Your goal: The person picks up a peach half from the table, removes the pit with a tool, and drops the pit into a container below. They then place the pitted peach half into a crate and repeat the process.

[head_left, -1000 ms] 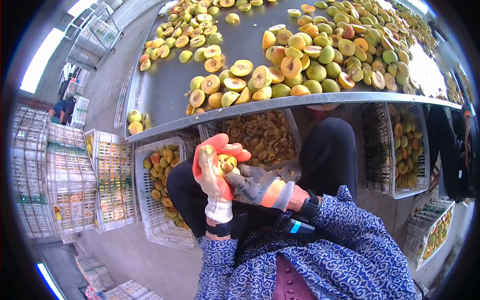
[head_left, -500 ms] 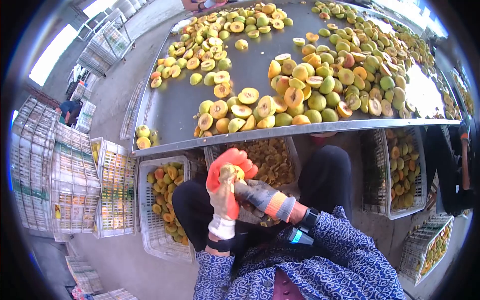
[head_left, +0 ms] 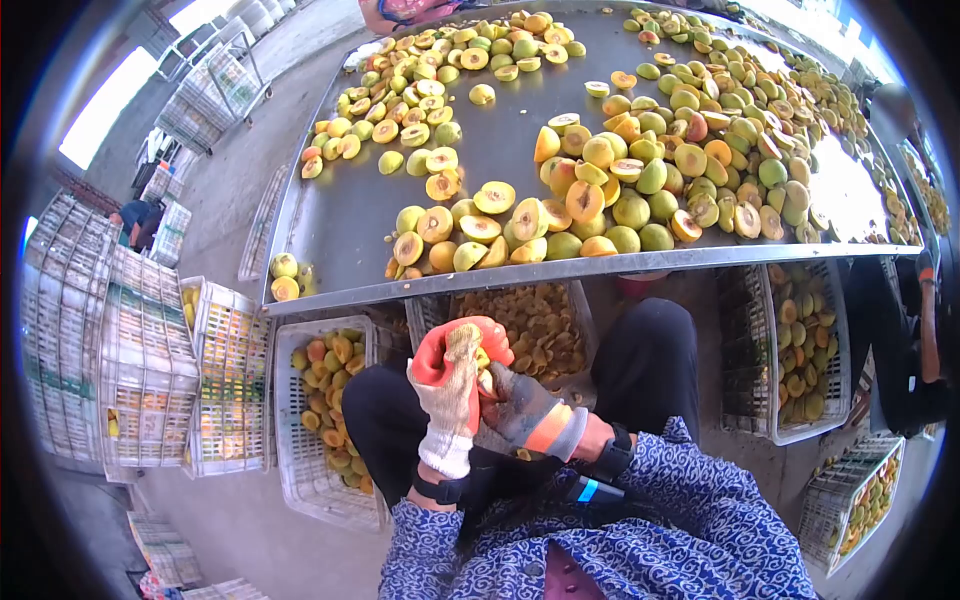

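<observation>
My left hand (head_left: 450, 385), in an orange-and-white glove, is closed around a yellow peach piece (head_left: 484, 362), mostly covered by the fingers. Against it presses my right hand (head_left: 525, 405), in a grey glove with an orange band; its fingers are curled, and what they grip is hidden. Both hands are together above my lap, in front of the metal table (head_left: 350, 230). Below and beyond them stands a crate (head_left: 587, 320) with many peach pieces (head_left: 535, 325). Halved peaches (head_left: 480, 228) lie along the table's near edge.
A white crate of peaches (head_left: 300, 440) stands left of my knee, another crate (head_left: 775, 400) to the right. Stacked crates (head_left: 150, 370) rise farther left. The table's metal rim (head_left: 600, 265) runs just beyond my knees. Other people are at the table's far side and right.
My hands have lowered slightly and drawn closer together. The left hand has turned, so the fruit shows less, and the right fingers have curled in against it.
</observation>
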Demonstrator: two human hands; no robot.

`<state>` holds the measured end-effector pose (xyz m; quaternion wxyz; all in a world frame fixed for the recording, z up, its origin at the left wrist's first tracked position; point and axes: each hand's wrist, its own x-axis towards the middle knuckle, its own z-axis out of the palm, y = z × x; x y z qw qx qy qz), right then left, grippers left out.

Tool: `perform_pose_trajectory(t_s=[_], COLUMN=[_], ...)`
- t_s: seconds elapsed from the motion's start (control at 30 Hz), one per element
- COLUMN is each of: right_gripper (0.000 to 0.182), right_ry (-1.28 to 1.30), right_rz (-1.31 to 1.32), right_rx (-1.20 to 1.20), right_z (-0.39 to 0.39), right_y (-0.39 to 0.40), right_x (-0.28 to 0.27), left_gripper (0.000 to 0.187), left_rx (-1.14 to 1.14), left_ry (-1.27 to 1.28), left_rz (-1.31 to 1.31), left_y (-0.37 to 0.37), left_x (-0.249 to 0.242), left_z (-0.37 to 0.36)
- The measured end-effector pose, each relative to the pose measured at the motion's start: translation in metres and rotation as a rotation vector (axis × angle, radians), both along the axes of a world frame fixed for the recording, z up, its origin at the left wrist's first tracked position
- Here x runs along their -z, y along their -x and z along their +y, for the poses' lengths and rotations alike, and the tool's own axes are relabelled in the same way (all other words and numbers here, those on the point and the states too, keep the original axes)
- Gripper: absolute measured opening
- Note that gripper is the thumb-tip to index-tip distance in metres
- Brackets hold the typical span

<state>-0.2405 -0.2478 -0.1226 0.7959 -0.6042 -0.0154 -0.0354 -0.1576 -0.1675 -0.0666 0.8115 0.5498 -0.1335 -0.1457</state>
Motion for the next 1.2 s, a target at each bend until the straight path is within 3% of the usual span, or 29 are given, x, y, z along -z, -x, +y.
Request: perform_pose_trajectory(t_s=[0.13, 0.2, 0.27, 0.3, 0.37, 0.43, 0.5, 0.7, 0.77, 0.8, 0.9, 1.0, 1.07, 1.1, 1.17, 1.2], right_gripper=[0.038, 0.033, 0.032, 0.033, 0.034, 0.034, 0.026, 0.030, 0.030, 0.030, 0.032, 0.034, 0.034, 0.034, 0.033, 0.033], right_ry=[0.259, -0.155, 0.018, 0.397, 0.741, 0.678, 0.374, 0.013, 0.106, 0.158, 0.301, -0.074, 0.018, 0.243, 0.413, 0.356], right_rz=[0.028, -0.081, -0.095, -0.051, 0.020, 0.055, -0.088, 0.117, 0.014, -0.036, -0.032, -0.125, -0.093, -0.047, -0.049, -0.093], right_rx=[0.056, 0.052, 0.066, 0.075, 0.070, 0.054, 0.165, -0.085, 0.006, 0.051, 0.140, 0.145, 0.133, 0.130, 0.108, 0.096], right_z=[-0.001, 0.007, 0.003, -0.007, -0.014, -0.014, -0.010, -0.028, -0.023, -0.022, -0.025, -0.013, -0.013, -0.023, -0.030, -0.029], right_y=[-0.005, -0.015, -0.016, -0.015, -0.015, -0.017, -0.019, -0.015, -0.020, -0.021, -0.015, -0.023, -0.018, -0.014, -0.015, -0.017], right_x=[0.016, 0.020, 0.021, 0.013, 0.006, 0.006, 0.006, -0.017, -0.006, -0.003, -0.013, 0.005, 0.005, -0.012, -0.017, -0.011], left_gripper=[0.033, 0.033, 0.037, 0.045, 0.052, 0.052, 0.052, 0.049, 0.054, 0.049, 0.054, 0.056, 0.055, 0.055, 0.054, 0.053], left_rx=[-0.026, -0.014, 0.012, -0.015, -0.131, -0.118, -0.090, 0.016, -0.012, 0.064, 0.013, -0.024, -0.045, -0.062, -0.084, -0.085], left_ry=[0.007, 0.036, 0.059, 0.044, 0.094, 0.044, -0.022, -0.054, -0.144, -0.108, 0.081, 0.077, 0.081, 0.091, 0.101, 0.097], left_rz=[-0.033, -0.022, -0.031, -0.015, 0.082, 0.060, 0.034, -0.109, -0.142, -0.133, 0.062, 0.153, 0.162, 0.148, 0.117, 0.104], left_y=[-0.002, -0.002, -0.006, -0.006, -0.004, -0.005, -0.005, -0.013, -0.010, -0.016, -0.014, -0.011, -0.010, -0.009, -0.010, -0.011], left_x=[0.000, -0.004, 0.000, -0.002, -0.004, -0.005, -0.004, -0.003, -0.007, -0.008, -0.010, -0.011, -0.007, -0.006, -0.003, -0.003], left_z=[-0.006, -0.007, -0.009, -0.013, -0.023, -0.023, -0.019, -0.017, -0.021, -0.019, -0.034, -0.037, -0.037, -0.038, -0.038, -0.037])
